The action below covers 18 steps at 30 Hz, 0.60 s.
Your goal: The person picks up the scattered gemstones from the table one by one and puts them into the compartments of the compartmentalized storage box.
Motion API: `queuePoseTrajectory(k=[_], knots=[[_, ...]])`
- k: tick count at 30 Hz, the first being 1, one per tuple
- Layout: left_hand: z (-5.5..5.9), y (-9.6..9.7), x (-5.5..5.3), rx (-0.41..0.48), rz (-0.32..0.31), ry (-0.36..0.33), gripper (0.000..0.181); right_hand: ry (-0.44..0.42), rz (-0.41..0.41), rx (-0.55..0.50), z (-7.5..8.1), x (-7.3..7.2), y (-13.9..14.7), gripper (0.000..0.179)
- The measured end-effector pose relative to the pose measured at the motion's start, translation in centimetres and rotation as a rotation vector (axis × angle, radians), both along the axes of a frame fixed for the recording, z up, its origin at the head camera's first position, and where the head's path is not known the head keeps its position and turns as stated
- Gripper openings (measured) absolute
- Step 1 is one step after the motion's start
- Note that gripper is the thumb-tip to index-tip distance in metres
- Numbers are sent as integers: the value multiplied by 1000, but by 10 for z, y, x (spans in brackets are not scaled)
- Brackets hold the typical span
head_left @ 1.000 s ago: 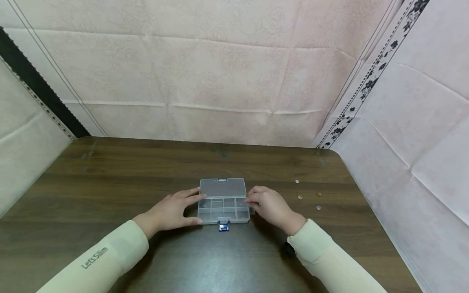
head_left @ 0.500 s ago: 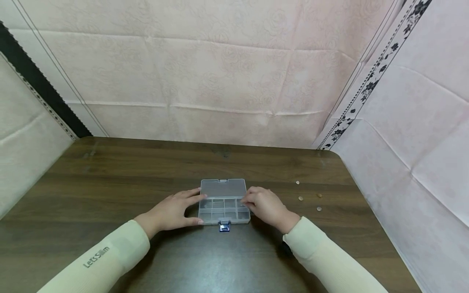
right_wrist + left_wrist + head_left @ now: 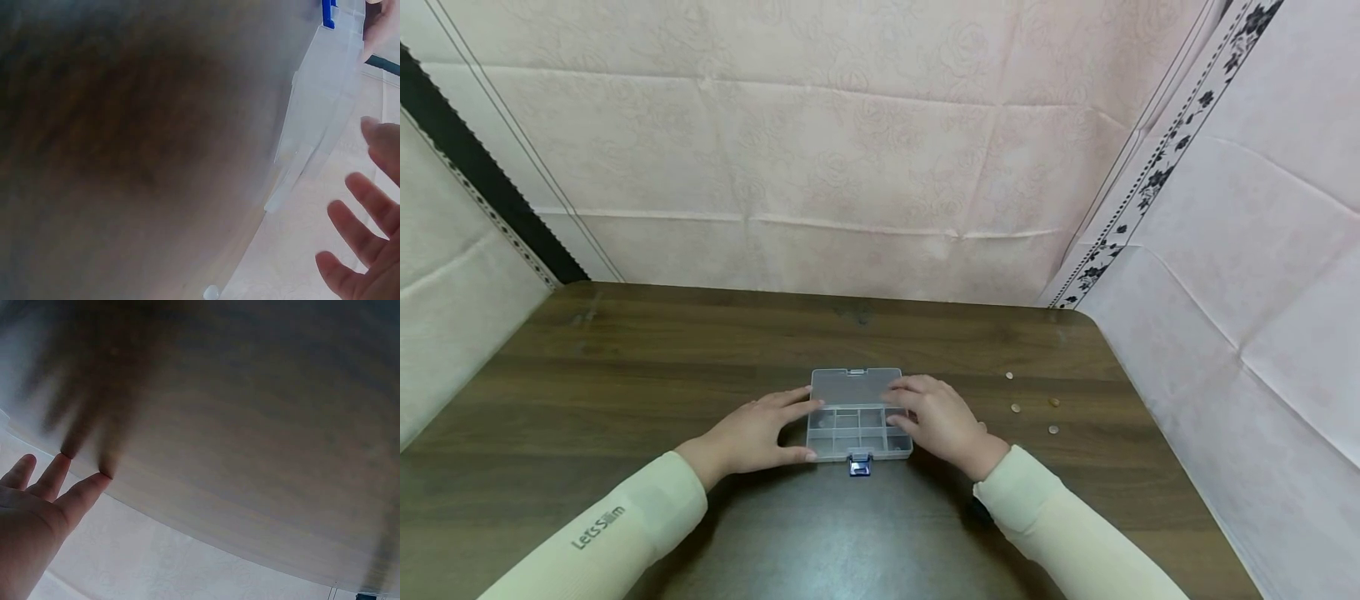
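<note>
Fingers apart, left hand (image 3: 747, 433) and right hand (image 3: 942, 423) flank my box (image 3: 859, 422); bumps could skid it toward table's (image 3: 700, 337) far edge.

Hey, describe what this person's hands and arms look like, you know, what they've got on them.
Both the left hand and right hand are bare, with no gloves. The left sleeve and right sleeve are long and pale cream; dark lettering marks the left one. A black item shows under the right cuff, mostly hidden.
</note>
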<state>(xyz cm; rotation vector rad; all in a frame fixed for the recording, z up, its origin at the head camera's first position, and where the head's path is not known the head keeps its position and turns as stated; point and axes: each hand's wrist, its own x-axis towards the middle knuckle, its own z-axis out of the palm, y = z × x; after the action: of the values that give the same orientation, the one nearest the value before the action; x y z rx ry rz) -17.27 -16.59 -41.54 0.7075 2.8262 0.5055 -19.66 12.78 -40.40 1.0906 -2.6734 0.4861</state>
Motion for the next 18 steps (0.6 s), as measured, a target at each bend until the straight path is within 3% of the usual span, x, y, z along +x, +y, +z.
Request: queuePoseTrajectory(k=[8, 18], knots=[[1, 1, 0, -6, 7, 4, 78, 11, -37, 4, 3, 4, 0, 55], [-1, 0, 0, 0, 7, 1, 80, 8, -60, 20, 7, 12, 5, 60]])
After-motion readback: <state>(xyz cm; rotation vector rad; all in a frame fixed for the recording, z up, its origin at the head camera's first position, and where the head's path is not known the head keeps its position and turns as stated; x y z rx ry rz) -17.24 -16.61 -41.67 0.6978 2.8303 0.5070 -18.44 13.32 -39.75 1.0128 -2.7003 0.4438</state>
